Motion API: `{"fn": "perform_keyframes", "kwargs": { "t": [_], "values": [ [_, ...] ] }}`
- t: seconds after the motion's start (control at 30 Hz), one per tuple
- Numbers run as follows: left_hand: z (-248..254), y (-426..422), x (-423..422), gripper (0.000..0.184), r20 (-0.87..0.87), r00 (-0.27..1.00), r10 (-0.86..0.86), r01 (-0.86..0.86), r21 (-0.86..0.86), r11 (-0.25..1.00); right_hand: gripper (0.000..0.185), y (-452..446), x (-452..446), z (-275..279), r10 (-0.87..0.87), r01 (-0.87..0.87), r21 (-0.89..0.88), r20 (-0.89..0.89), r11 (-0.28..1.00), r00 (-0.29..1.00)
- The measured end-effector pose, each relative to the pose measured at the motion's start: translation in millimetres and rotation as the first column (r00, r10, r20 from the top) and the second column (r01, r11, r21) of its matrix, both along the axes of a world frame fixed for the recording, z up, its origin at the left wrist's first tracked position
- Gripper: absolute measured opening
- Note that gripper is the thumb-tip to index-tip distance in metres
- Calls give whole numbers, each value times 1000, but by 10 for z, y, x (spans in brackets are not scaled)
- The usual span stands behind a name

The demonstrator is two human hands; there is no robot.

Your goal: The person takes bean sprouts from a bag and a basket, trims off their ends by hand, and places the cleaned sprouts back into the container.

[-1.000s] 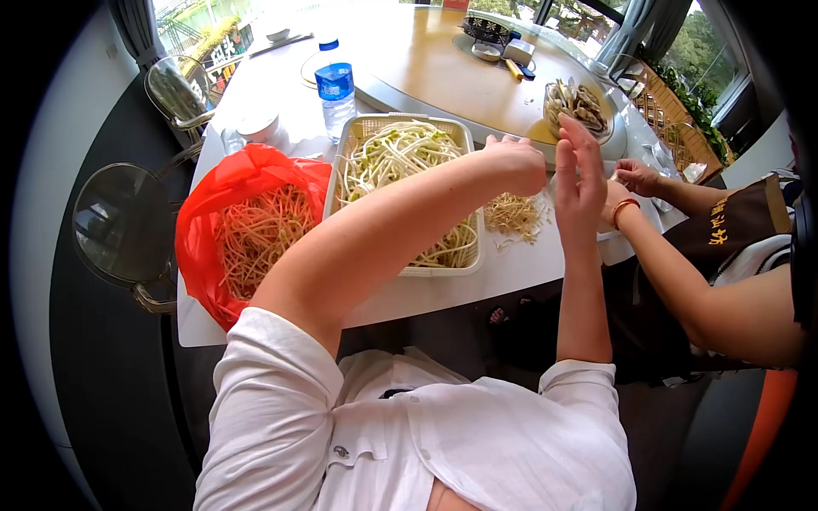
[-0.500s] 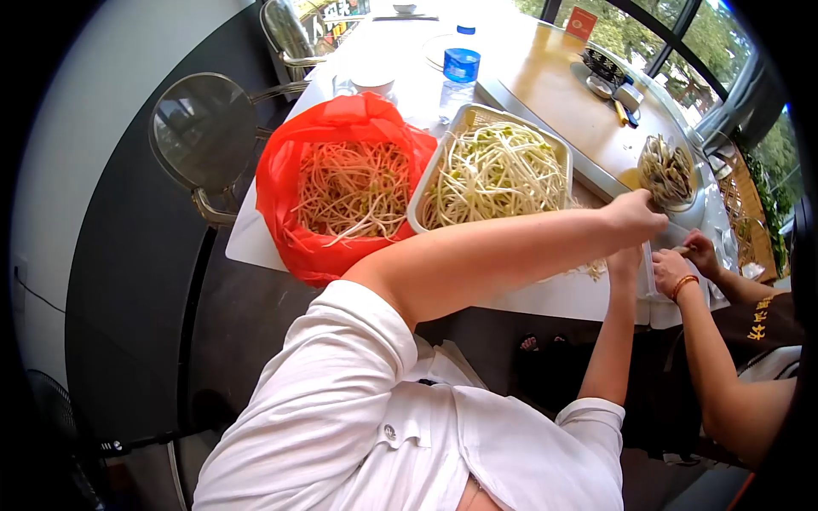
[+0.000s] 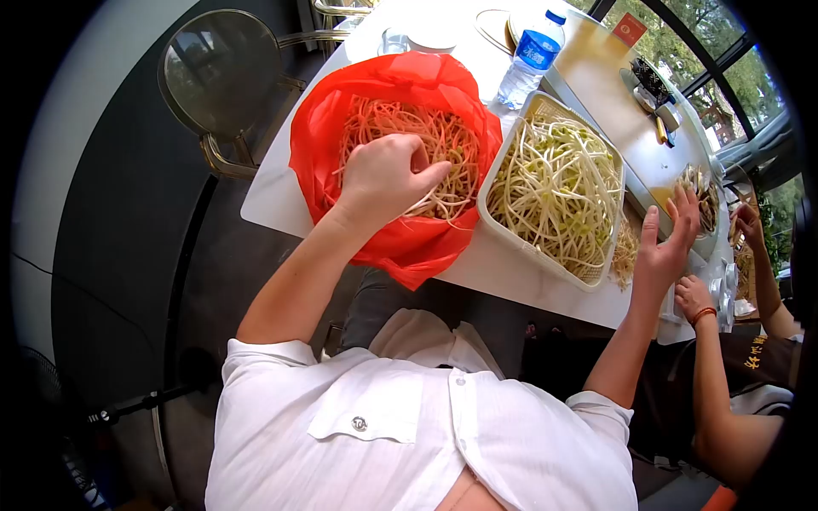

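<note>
My left hand (image 3: 383, 176) is over the mouth of a red plastic bag (image 3: 319, 123) full of sprouts (image 3: 456, 145). Its fingers are curled down with the thumb beside them, and anything between them is hidden. A cream plastic basket (image 3: 545, 258), heaped with pale sprouts (image 3: 555, 192), stands right of the bag. My right hand (image 3: 669, 243) is raised beyond the basket's right side, fingers apart, nothing held. Near it lies a small pile of thin sprout scraps (image 3: 625, 254) on the table (image 3: 503, 281).
A water bottle (image 3: 532, 58) stands behind the basket. A round turntable (image 3: 609, 81) carries a bowl of brownish pieces (image 3: 700, 196), a knife and a black holder (image 3: 649, 81). At the right, a co-worker's hands (image 3: 694, 296) are by the table edge. A chair (image 3: 223, 77) stands left.
My left hand has moved from the right side, across the basket, to the red bag. My right hand is now raised with its fingers spread. The view has shifted, and a co-worker's hand has lifted.
</note>
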State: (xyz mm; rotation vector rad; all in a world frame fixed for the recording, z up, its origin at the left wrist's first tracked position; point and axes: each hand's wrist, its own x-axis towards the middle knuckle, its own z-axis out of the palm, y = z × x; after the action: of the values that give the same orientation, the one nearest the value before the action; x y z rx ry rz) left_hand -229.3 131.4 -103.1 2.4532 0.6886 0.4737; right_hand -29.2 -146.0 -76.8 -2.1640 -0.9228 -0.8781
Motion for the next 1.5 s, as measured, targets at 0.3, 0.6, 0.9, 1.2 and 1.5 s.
{"fn": "perform_keyframes", "kwargs": {
  "t": [0.3, 0.6, 0.9, 1.2, 1.5],
  "values": [
    [-312, 498, 34, 24, -82, 996, 25, -34, -109, 993, 31, 795, -760, 108, 367, -360, 73, -115, 930, 923],
    [58, 733, -306, 14, 262, 965, 9, 196, -744, 639, 29, 1048, -838, 63, 424, -422, 59, -209, 905, 881],
    [250, 619, -571, 18, 436, 894, 105, 307, -765, 565, 16, 1414, -1005, -60, 596, -603, 83, -306, 793, 742],
    [125, 259, -403, 19, 490, 871, 47, 456, -839, 296, 23, 1939, -1044, -91, 790, -419, 704, -610, 574, 56],
    [100, 280, -225, 25, 587, 754, 295, 504, -805, 314, 21, 1907, -1035, -85, 706, -536, 613, -707, 581, -42]
  ]
}}
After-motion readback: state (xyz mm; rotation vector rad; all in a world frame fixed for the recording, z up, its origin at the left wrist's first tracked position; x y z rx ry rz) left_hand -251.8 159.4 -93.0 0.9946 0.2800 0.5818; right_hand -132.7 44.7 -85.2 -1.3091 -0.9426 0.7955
